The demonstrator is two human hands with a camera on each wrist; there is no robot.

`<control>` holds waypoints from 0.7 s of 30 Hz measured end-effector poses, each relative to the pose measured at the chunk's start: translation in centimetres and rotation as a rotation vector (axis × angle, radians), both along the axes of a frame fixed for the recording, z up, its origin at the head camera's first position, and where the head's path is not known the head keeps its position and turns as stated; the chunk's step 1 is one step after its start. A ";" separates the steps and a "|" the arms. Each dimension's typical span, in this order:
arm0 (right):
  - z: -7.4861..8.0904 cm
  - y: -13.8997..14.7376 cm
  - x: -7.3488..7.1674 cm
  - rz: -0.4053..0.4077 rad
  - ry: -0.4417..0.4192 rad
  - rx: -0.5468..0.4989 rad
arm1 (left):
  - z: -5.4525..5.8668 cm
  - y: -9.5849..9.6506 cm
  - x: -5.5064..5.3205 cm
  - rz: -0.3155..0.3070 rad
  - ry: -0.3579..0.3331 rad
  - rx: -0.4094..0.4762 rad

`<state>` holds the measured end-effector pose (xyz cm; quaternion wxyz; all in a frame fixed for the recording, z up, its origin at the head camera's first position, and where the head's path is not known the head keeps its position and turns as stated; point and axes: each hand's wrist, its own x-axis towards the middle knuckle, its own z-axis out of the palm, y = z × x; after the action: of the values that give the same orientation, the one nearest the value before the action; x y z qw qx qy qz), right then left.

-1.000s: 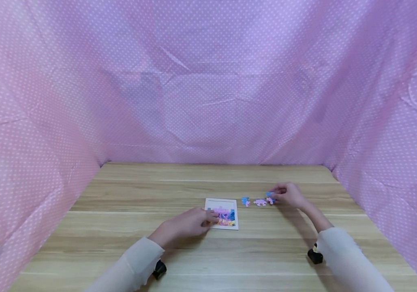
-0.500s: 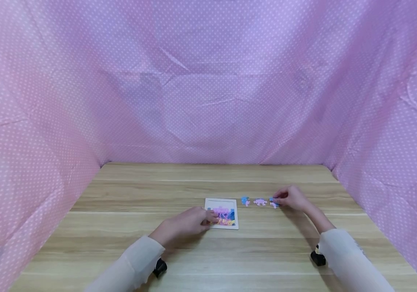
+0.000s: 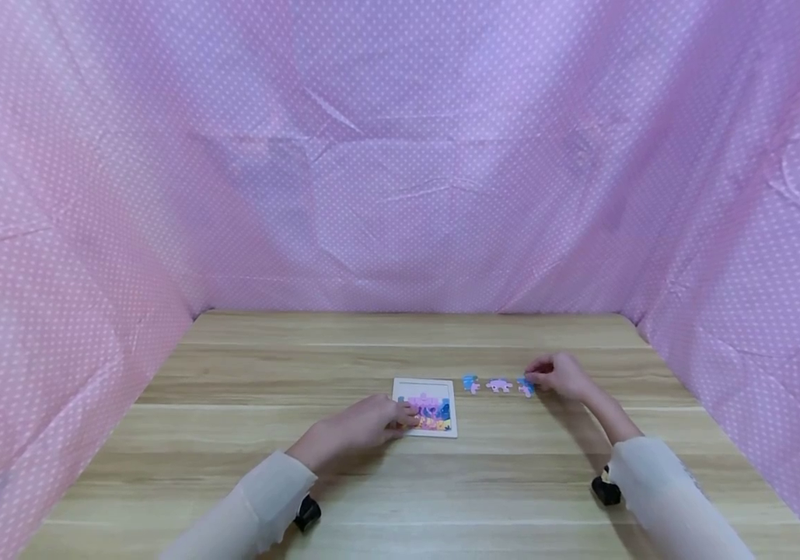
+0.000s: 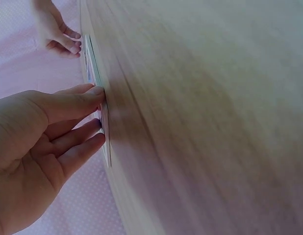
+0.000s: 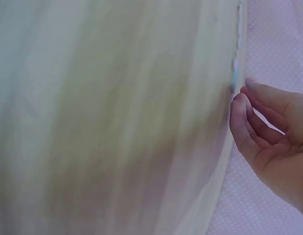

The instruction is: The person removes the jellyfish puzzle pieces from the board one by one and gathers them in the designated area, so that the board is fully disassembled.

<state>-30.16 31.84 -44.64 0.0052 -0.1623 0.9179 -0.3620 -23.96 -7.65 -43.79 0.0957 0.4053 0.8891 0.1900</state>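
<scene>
In the head view my left hand [image 3: 370, 421] rests on the left side of a white-framed jigsaw puzzle [image 3: 455, 424], its fingertips over the picture. The left wrist view shows thumb and fingers [image 4: 78, 152] lying along the frame's edge. The lower part of the picture is filled with pink, blue and yellow pieces; a pale band shows above. My right hand [image 3: 559, 376] has its fingertips at the far side of a blue-and-pink puzzle piece [image 3: 526, 387] lying on the table. From the right wrist, thumb and fingers [image 5: 244, 127] are loosely bent beside the piece, with nothing visible between them.
Two more loose pieces, a blue-and-pink one [image 3: 471, 384] and a pink one [image 3: 499, 385], lie in a row between the puzzle and my right hand. Beneath everything is a wood-grain table [image 3: 400, 498], backed by pink dotted cloth [image 3: 400, 194].
The right hand has shifted the rightmost piece slightly right, away from the pink one, and turned it. Its fingers now show more of that piece. The left hand has stayed on the puzzle.
</scene>
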 end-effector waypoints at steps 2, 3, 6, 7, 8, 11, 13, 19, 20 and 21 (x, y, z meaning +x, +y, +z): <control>0.3 -0.3 -0.2 -0.016 -0.011 -0.008 | 0.0 0.0 0.0 0.002 -0.001 0.007; 0.5 -0.5 -0.3 -0.020 -0.011 -0.003 | 0.1 -0.1 0.0 0.006 -0.004 0.011; 1.3 -1.4 -0.2 -0.028 0.019 0.037 | 0.0 -0.1 0.0 0.002 0.000 0.024; 1.5 -1.7 -0.1 -0.027 0.033 0.049 | -0.1 -0.1 0.0 -0.002 0.000 0.032; 1.8 -2.0 0.0 -0.021 0.050 0.065 | -0.1 -0.2 0.0 -0.001 -0.004 0.035; 2.0 -3.0 0.0 0.004 0.079 0.070 | -0.1 -0.1 0.0 -0.012 0.002 0.040; 2.1 -3.6 0.0 0.025 0.076 0.058 | 0.0 -0.1 0.1 -0.012 -0.002 0.044; 2.5 -6.0 -0.4 0.057 0.048 0.023 | 0.0 -0.1 0.1 -0.002 -0.008 0.046; 2.6 -6.4 -0.4 0.060 0.040 0.018 | 0.0 0.0 0.1 -0.005 -0.007 0.049; 2.6 -6.8 -0.5 0.067 0.037 0.016 | -0.1 0.0 0.0 -0.006 -0.006 0.051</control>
<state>-30.70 25.04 -42.07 0.0019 -0.1997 0.9148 -0.3512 -23.92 -7.67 -43.85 0.0886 0.4096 0.8825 0.2136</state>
